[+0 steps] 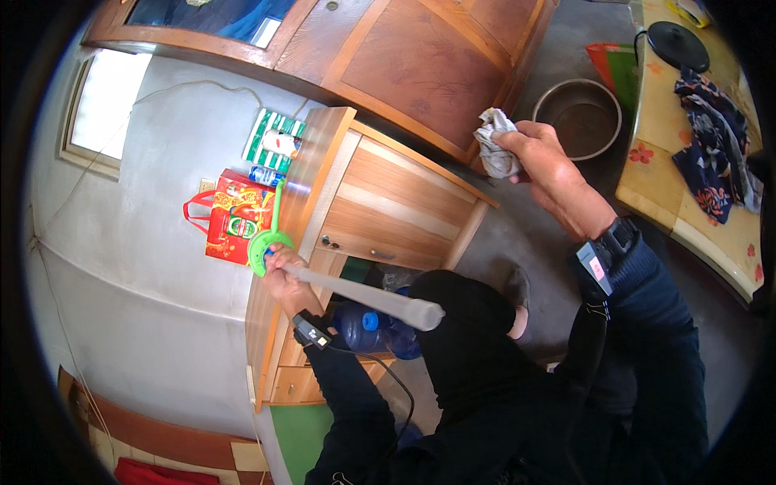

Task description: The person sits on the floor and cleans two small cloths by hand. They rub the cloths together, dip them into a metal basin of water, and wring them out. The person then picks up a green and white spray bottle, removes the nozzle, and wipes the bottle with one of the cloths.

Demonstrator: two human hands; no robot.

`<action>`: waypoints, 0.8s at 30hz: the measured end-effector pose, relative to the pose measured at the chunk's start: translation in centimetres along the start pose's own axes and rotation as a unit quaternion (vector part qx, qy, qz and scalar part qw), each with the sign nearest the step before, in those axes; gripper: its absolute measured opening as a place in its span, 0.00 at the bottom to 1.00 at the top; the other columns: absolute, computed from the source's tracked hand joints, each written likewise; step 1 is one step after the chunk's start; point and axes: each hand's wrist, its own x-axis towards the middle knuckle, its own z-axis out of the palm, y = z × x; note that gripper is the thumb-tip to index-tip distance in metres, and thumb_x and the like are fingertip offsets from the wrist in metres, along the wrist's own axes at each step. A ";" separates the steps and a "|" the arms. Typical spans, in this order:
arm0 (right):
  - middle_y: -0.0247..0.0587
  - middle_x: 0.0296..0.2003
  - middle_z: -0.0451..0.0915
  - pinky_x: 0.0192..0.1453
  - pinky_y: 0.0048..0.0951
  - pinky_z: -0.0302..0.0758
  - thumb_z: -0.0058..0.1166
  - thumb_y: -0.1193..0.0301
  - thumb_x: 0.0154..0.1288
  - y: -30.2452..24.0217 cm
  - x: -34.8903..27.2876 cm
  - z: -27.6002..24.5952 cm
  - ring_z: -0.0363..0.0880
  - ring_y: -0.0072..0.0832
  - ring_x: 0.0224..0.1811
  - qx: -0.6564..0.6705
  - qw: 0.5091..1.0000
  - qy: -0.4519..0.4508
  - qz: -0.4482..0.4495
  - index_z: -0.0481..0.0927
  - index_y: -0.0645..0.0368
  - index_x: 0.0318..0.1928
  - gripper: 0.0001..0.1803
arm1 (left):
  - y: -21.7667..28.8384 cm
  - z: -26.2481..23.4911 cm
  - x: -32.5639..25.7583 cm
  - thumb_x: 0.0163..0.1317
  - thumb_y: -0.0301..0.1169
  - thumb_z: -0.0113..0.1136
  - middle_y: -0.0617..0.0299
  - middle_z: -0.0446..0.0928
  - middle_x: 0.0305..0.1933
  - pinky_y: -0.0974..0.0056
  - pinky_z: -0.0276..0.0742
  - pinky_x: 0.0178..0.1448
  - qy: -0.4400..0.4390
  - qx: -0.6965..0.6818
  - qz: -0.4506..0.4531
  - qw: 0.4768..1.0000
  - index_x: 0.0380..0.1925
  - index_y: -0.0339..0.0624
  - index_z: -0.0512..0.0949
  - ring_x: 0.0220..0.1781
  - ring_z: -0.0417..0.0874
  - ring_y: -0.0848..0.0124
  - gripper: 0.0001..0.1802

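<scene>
My right hand (554, 166) is raised at the upper right, fingers closed round a crumpled whitish cloth (496, 145). My left hand (284, 271) grips a long pale tube (368, 296) near its far end, beside a bright green round piece (259, 249). From that piece a thin green arm (277, 208) sticks out. The tube's thick, rounded near end points back toward me. Whether the green piece and the tube are joined is hidden by my fingers. Close behind the green piece stands a red and gold gift bag (239, 214).
A wooden cabinet (388, 202) stands ahead, with a green and white package (271, 139) and a blue can (265, 176) on top. Blue water bottles (356, 325) sit below. On the right are a metal basin (578, 120) and a table (659, 174) with patterned cloth (711, 145) and a black lid (677, 46).
</scene>
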 end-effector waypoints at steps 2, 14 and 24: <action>0.41 0.41 0.89 0.35 0.29 0.71 0.63 0.62 0.79 0.0 0.0 0.0 0.83 0.24 0.39 -0.006 1.000 0.005 0.004 0.86 0.66 0.56 0.18 | -0.7 -0.3 0.6 0.79 0.25 0.57 0.55 0.77 0.37 0.67 0.83 0.33 0.026 0.049 0.051 0.997 0.47 0.26 0.73 0.29 0.79 0.70 0.09; 0.46 0.44 0.90 0.35 0.25 0.75 0.60 0.61 0.83 0.5 0.5 -0.4 0.85 0.24 0.41 -0.008 0.999 -0.036 -0.030 0.84 0.69 0.60 0.22 | -7.4 -0.6 2.9 0.82 0.51 0.64 0.58 0.83 0.40 0.67 0.74 0.36 0.035 0.340 0.215 0.915 0.48 0.34 0.80 0.34 0.77 0.73 0.26; 0.42 0.40 0.91 0.31 0.23 0.77 0.65 0.58 0.80 2.0 2.2 -1.2 0.85 0.23 0.35 0.047 0.990 -0.128 -0.030 0.88 0.69 0.56 0.22 | -11.8 1.4 3.2 0.87 0.51 0.58 0.53 0.86 0.42 0.64 0.75 0.37 -0.017 0.396 0.265 0.879 0.51 0.39 0.79 0.34 0.80 0.71 0.23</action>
